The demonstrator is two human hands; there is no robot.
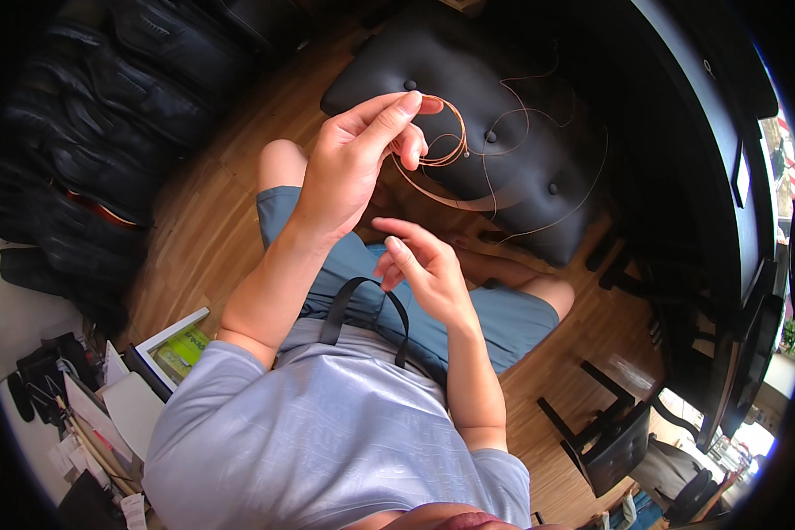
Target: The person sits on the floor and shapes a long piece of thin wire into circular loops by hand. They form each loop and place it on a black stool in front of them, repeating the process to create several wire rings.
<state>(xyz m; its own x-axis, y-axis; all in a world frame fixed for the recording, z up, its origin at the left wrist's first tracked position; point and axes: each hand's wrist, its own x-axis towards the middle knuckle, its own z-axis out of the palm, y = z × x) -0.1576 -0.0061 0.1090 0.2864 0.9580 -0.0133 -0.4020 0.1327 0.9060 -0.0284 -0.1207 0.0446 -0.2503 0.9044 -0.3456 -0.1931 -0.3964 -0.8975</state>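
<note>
Your left hand (355,152) has thumb and forefinger pressed together on the upper part of a coil of copper-coloured wire (462,131). The coil lies to the right of these fingertips and slightly below them in the view; its ring looks tilted, and I cannot tell its long axis exactly. A small ball (466,155) sits at the ring's right side. Loose loops (468,207) spread further to the right, over the black bench (450,57); whether they touch it, I cannot tell. Your right hand (428,276) holds nothing that I can see: its fingers are half curled and apart, below the coil, above your blue shorts (512,322). So the left hand is the nearer one. Farther out are the wooden floor (208,221) and a black chair (618,455).
</note>
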